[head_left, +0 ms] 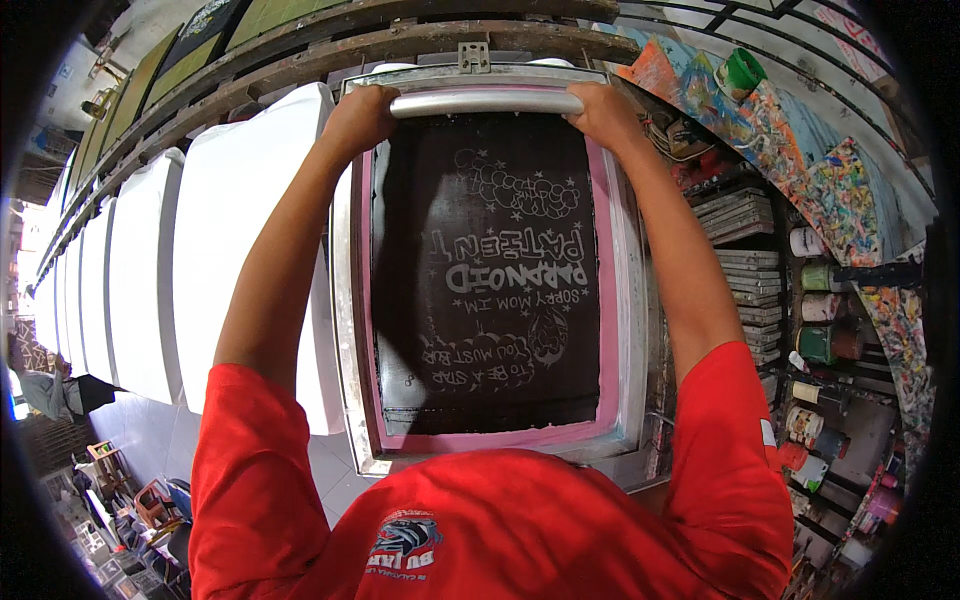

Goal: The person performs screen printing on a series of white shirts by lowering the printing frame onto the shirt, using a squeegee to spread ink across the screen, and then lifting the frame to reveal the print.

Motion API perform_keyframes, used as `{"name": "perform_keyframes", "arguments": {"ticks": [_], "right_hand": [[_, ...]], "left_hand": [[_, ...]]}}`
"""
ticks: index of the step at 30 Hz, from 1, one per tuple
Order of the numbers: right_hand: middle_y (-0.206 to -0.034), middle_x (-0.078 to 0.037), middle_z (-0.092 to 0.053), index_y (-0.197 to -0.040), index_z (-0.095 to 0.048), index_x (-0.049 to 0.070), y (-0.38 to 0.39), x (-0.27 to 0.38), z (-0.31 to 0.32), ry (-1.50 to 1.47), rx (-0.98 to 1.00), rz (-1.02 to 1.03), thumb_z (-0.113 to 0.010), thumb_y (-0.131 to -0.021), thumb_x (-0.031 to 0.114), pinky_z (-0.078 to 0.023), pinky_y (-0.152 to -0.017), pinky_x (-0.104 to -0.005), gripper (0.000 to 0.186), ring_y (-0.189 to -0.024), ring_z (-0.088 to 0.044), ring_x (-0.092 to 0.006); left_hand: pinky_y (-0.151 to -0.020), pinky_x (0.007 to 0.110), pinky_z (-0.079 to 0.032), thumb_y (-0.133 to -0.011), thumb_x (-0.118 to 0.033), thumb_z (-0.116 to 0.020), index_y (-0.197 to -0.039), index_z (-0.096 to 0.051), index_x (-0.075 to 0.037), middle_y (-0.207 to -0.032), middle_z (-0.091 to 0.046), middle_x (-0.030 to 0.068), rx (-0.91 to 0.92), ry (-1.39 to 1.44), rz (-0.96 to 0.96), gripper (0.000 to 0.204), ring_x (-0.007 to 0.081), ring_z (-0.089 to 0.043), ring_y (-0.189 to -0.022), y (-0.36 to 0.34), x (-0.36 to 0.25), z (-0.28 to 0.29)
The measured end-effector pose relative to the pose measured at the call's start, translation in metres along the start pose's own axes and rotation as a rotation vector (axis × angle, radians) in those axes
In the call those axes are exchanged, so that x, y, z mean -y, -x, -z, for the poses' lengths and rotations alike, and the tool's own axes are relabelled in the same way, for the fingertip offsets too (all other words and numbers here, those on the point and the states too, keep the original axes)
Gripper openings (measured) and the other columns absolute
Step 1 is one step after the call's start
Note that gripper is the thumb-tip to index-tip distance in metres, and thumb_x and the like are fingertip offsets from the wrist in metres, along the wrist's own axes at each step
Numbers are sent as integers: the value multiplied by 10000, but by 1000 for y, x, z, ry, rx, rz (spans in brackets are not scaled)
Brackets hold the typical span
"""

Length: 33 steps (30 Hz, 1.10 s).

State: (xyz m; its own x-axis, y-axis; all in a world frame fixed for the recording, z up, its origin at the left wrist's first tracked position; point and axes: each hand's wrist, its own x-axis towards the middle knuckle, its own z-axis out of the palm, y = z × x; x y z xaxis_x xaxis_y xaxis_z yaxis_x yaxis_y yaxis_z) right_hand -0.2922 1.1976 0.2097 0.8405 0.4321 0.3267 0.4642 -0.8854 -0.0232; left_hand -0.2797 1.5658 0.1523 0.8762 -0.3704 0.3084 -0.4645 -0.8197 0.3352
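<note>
A metal-framed printing screen (350, 300) lies flat in front of me, its dark mesh (480, 170) bordered in pink and covered with a pale stencil design. Across its far end lies a long silver squeegee bar (487, 101). My left hand (358, 117) is closed around the bar's left end. My right hand (603, 112) grips its right end. Both arms in red sleeves stretch straight out over the screen.
A row of white garments on flat boards (220, 230) runs away to the left along a long wooden rail (300, 55). On the right stand ink-splattered shelves (800, 170) with several paint jars (815, 340) and a stack of frames (745, 270).
</note>
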Motion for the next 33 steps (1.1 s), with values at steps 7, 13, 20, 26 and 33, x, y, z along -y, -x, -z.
{"name": "perform_keyframes", "arguments": {"ticks": [7,13,20,26,33], "right_hand": [[-893,-171,-680,-903,-671,69,1,-3,-3,38,79,-12,-740,-704,192,-511,-765,-480,244,-879,-650,-378],[-942,-138,-660,-984,-651,96,34,17,-12,18,-50,-10,-746,-667,109,-510,-779,-464,332,-918,-625,-359],[-899,-141,-665,-976,-666,89,29,12,-6,27,22,20,-746,-660,145,-511,-756,-459,331,-882,-632,-355],[-812,-187,-680,-894,-704,56,28,43,74,-35,435,90,-728,-654,200,-497,-682,-401,281,-760,-656,-351],[-781,-177,-671,-868,-701,57,166,132,140,-210,585,-53,-760,-632,175,-499,-674,-377,270,-769,-668,-336]], "left_hand": [[-776,483,-516,-744,-64,-612,-962,-657,-34,-889,-666,222,56,-7,20,226,406,-645,-872,0,-7,2],[-785,461,-520,-732,-31,-577,-910,-642,-56,-918,-645,160,-142,-25,-5,191,366,-624,-908,35,-17,-22],[-781,452,-528,-732,-118,-650,-941,-654,-44,-940,-668,160,-30,-62,14,223,366,-645,-874,32,-17,-9],[-799,412,-527,-696,-229,-762,-980,-694,28,-867,-689,228,325,105,-3,390,364,-678,-815,54,-37,60],[-763,428,-519,-703,-168,-755,-932,-678,62,-850,-664,259,476,184,80,334,401,-659,-811,203,-125,111]]}}
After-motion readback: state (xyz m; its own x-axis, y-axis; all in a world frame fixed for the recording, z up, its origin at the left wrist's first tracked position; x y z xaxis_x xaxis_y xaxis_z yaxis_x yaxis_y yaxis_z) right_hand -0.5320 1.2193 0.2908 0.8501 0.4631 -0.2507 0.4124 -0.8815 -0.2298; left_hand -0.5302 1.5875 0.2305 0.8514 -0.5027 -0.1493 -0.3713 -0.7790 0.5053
